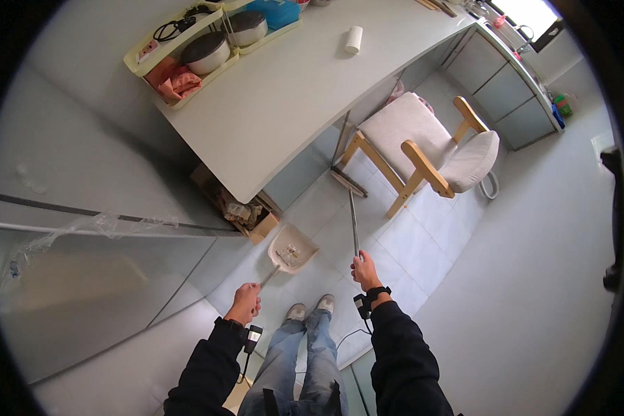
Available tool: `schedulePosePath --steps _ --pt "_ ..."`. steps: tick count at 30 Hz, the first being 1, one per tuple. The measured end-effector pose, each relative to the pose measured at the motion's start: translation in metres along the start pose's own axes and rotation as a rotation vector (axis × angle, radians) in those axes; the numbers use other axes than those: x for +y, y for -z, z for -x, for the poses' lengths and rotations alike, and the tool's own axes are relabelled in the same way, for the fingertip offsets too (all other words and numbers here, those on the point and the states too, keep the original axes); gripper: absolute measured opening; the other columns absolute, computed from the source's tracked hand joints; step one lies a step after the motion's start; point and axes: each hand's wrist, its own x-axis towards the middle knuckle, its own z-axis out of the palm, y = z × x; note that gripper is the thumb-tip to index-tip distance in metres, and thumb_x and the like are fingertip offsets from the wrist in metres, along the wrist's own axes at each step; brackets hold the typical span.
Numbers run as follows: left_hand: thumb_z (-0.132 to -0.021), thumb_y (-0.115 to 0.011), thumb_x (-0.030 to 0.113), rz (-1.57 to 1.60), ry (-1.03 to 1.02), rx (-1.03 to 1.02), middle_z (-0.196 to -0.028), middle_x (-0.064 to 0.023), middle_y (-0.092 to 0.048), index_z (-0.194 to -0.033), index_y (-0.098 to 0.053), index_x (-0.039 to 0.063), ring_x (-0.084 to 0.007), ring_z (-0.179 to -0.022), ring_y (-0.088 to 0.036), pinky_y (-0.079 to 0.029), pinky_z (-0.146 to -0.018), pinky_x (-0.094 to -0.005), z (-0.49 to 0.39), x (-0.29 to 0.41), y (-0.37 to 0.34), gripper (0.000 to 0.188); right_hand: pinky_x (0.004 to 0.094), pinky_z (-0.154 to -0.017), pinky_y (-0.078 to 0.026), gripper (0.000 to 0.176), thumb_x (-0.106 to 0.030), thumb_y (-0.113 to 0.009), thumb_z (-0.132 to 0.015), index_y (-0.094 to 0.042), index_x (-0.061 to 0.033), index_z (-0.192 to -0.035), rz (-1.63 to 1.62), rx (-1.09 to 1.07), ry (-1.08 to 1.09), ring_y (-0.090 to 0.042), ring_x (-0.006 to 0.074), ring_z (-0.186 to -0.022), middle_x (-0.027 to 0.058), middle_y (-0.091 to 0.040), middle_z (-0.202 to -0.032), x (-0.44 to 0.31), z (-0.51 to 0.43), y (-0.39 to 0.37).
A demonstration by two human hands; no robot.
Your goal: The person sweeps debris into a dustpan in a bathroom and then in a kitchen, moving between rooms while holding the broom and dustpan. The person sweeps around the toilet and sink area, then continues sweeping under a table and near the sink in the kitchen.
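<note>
My left hand (pixel 246 303) is closed around the handle of a long-handled dustpan (pixel 302 242). The pan is pale, rests low over the floor tiles and has some small debris or a label in it; which one I cannot tell. My right hand (pixel 365 270) grips the metal handle of a broom (pixel 354 223). The broom's bristled head (pixel 349 182) lies on the floor between the cabinet base and the front leg of a wooden armchair (pixel 403 135) with pale cushions.
A white counter (pixel 275 125) runs above the floor, bearing a pale yellow rack (pixel 187 67) and a white cylinder (pixel 353 40). An open cardboard box (pixel 262 229) sits under its corner. A refrigerator (pixel 99 270) stands at left; sink cabinets (pixel 499 83) stand at the far right.
</note>
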Motion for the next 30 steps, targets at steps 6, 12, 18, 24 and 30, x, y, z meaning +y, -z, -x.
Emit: schedulePosePath --steps 6,12,18,24,30 --pt "-0.089 -0.051 0.025 0.013 -0.163 0.077 -0.055 0.0002 -0.042 -0.091 -0.05 0.011 -0.0114 -0.038 -0.039 -0.026 -0.031 -0.0271 -0.013 0.004 -0.017 0.014 0.0291 -0.037 -0.037 0.026 -0.017 -0.042 -0.092 -0.048 -0.0075 -0.116 0.045 -0.059 0.027 -0.047 0.0152 -0.045 0.003 -0.049 -0.062 0.005 -0.013 -0.02" --pt "-0.086 -0.057 0.024 -0.005 -0.263 0.126 -0.055 -0.0015 -0.046 -0.08 -0.051 0.006 -0.0123 -0.04 -0.041 -0.029 -0.035 -0.0305 -0.019 0.014 -0.045 0.02 0.0425 -0.049 -0.048 0.026 -0.018 -0.038 -0.092 -0.052 0.0039 -0.099 0.76 -0.071 0.048 -0.063 0.033 -0.058 0.0241 -0.061 -0.071 0.039 0.018 -0.013" --pt "-0.079 -0.065 0.022 -0.091 -0.343 0.219 -0.068 -0.0067 -0.058 -0.08 -0.056 0.002 -0.0162 -0.058 -0.053 -0.042 -0.052 -0.0319 -0.028 0.003 -0.038 0.022 0.0509 -0.072 -0.047 0.029 -0.013 -0.042 -0.088 -0.048 0.0012 -0.113 0.904 -0.122 0.305 -0.059 0.0467 -0.082 0.0301 -0.06 -0.087 0.048 0.119 0.015" --pt "-0.076 -0.059 0.015 -0.133 -0.355 0.28 -0.075 -0.0107 -0.061 -0.082 -0.057 -0.001 -0.0201 -0.068 -0.058 -0.045 -0.06 -0.0335 -0.049 -0.004 -0.04 0.016 0.0511 -0.075 -0.046 0.037 -0.013 -0.043 -0.088 -0.046 0.0018 -0.123 0.85 -0.028 0.469 -0.057 0.0477 -0.086 0.0302 -0.06 -0.095 0.02 0.132 0.014" --pt "-0.077 -0.057 0.014 -0.162 -0.354 0.294 -0.08 -0.0134 -0.064 -0.085 -0.059 -0.002 -0.0233 -0.073 -0.061 -0.046 -0.064 -0.0344 -0.046 0.0 -0.042 0.018 0.0529 -0.072 -0.046 0.031 -0.014 -0.043 -0.088 -0.049 -0.0004 -0.115 0.809 -0.038 0.457 -0.057 0.0483 -0.083 0.0303 -0.06 -0.088 0.022 0.062 -0.005"
